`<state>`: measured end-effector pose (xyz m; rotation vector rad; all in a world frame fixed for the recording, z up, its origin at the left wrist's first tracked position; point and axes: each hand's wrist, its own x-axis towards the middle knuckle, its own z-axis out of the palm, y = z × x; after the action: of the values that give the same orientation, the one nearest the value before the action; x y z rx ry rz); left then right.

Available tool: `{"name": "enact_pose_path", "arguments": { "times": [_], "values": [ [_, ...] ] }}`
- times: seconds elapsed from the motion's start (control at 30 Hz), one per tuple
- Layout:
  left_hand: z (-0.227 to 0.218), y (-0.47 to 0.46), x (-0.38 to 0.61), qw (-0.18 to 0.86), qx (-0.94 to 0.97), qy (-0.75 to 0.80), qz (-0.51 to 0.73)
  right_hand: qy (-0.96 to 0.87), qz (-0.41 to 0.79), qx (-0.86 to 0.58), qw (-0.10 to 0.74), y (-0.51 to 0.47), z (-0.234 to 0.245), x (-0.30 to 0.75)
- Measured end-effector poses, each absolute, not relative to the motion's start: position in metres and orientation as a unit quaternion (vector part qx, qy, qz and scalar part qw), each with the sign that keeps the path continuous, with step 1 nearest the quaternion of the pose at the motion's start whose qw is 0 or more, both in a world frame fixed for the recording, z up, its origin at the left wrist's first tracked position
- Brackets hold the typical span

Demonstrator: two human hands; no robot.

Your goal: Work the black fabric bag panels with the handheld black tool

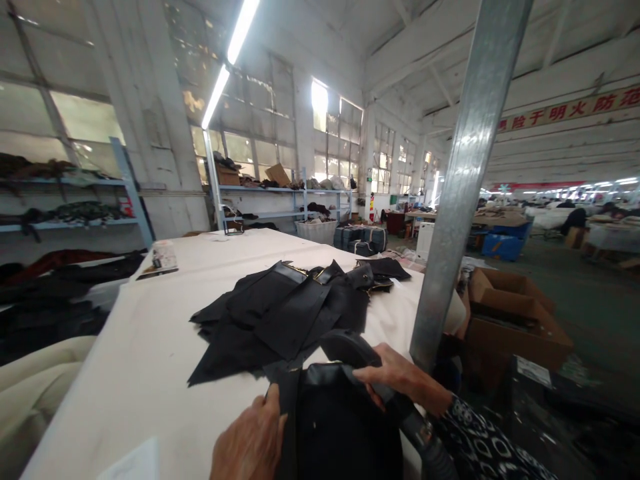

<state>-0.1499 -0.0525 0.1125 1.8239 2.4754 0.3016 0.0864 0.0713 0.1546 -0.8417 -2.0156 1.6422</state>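
Pinching matte black fabric, left hand; curled around a smooth, round-headed tool, right hand.

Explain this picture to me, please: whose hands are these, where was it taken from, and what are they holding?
These are a person's bare hands; no robot is at work here. The one picture comes from a camera on that person's head, looking forward and down. The left hand holds a black item by its left edge. The right hand grips a dark tool with what looks like a hose behind it. Beyond them, a pile of black pieces lies on a pale table.
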Motion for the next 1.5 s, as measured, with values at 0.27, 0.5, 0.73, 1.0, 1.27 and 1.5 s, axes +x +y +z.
{"name": "enact_pose_path", "arguments": {
  "times": [0.27, 0.5, 0.73, 1.0, 1.27, 1.5],
  "values": [
    [0.097, 0.020, -0.118, 0.065, 0.523, 0.809, 0.260, -0.676, 0.604, -0.371, 0.202, 0.062, 0.138, 0.097],
    [0.047, 0.037, -0.167, 0.309, 0.506, 0.638, 0.491, -0.680, 0.590, -0.385, 0.202, 0.055, 0.147, 0.096],
    [0.029, 0.031, -0.190, 0.450, 0.319, 0.527, 0.646, -0.686, 0.628, -0.322, 0.176, 0.055, 0.162, 0.060],
    [0.039, 0.030, -0.185, 0.531, 0.229, 0.458, 0.675, -0.720, 0.619, -0.282, 0.135, 0.074, 0.139, 0.016],
    [0.050, 0.028, -0.182, 0.512, 0.230, 0.471, 0.680, -0.706, 0.622, -0.295, 0.167, 0.090, 0.136, -0.004],
    [0.045, 0.029, -0.184, 0.517, 0.231, 0.462, 0.682, -0.724, 0.597, -0.313, 0.150, 0.086, 0.141, 0.017]
  ]
}}
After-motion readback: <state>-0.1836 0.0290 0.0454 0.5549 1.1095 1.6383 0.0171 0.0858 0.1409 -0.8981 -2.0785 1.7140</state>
